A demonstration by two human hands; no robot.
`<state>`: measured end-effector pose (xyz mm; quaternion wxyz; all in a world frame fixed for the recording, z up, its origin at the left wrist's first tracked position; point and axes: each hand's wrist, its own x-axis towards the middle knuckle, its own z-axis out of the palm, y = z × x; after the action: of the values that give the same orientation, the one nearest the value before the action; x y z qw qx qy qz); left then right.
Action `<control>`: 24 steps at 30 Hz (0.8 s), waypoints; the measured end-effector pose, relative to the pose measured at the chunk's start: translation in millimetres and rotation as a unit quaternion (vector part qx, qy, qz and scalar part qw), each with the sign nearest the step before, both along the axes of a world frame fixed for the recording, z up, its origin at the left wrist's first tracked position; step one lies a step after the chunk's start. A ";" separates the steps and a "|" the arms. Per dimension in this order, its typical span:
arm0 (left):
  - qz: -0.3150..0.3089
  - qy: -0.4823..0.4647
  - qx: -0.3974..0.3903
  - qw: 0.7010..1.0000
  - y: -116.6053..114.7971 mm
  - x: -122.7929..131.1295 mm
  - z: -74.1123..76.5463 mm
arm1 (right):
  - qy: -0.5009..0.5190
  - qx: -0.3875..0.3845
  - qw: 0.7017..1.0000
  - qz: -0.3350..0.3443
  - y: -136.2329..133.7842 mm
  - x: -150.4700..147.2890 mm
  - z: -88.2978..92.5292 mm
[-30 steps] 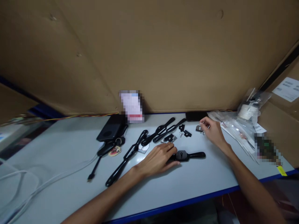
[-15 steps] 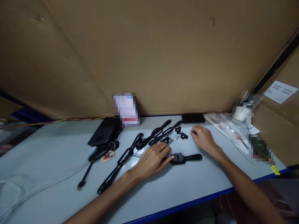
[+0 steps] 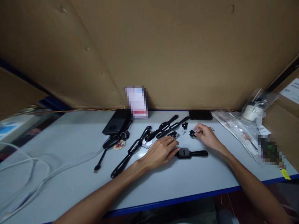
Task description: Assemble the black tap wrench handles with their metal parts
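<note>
- At a grey bench (image 3: 187, 177), a person's two bare hands work apart; the step in hand looks to be a fingertip pick-up on the right, with the other hand settled over a tool on the left.
- Any lift from here would seem to call for a narrow pinch on a thin edge, clear of the loose pieces close by.
- The right hand (image 3: 207, 135) curls low, thumb and forefinger drawn nearly together at the right edge of a small black plate (image 3: 192, 133); whether the pinch has closed on it, one cannot tell.
- That plate lies at the far side of a black tool (image 3: 191, 154), a little right of the grey plate (image 3: 187, 151) at its middle — with a silver screw (image 3: 184, 132) just to its left and a second black plate (image 3: 184, 125) farther off.
- The left hand (image 3: 162, 151) spreads loosely, palm down, over the tool's left end, thumb at the grey plate's side; the palm hides the handle, so grip or mere rest cannot be told.
- Left of the hands, a long black frame (image 3: 126, 159) lies aslant; two shorter frames (image 3: 163, 126) lie side by side beyond the left hand.
</note>
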<state>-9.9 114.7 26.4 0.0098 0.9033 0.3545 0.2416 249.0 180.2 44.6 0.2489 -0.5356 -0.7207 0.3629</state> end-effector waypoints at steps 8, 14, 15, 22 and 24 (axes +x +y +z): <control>0.010 -0.027 -0.002 1.000 -0.1 -0.5 -3.5 | 0.348 -0.259 0.901 0.009 -20.9 -14.2 23.7; 0.027 -0.128 -0.067 0.989 -2.1 3.1 -3.2 | 0.340 -0.191 0.920 0.031 -42.0 -41.1 9.7; 0.025 -0.139 -0.069 0.988 -2.5 4.2 -2.9 | 0.337 -0.182 0.923 0.039 -46.1 -44.7 7.0; 0.017 -0.215 -0.065 0.974 -6.5 9.4 -2.0 | 0.207 -0.056 0.972 0.094 -62.7 -51.4 3.6; 0.014 -0.217 -0.065 0.974 -6.9 10.1 -2.4 | 0.139 0.047 0.984 0.098 -62.0 -49.6 5.6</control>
<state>0.2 107.8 23.9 0.1419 0.8218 0.3715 0.4080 199.4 118.3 50.2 0.3349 -0.3948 -0.7443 0.4218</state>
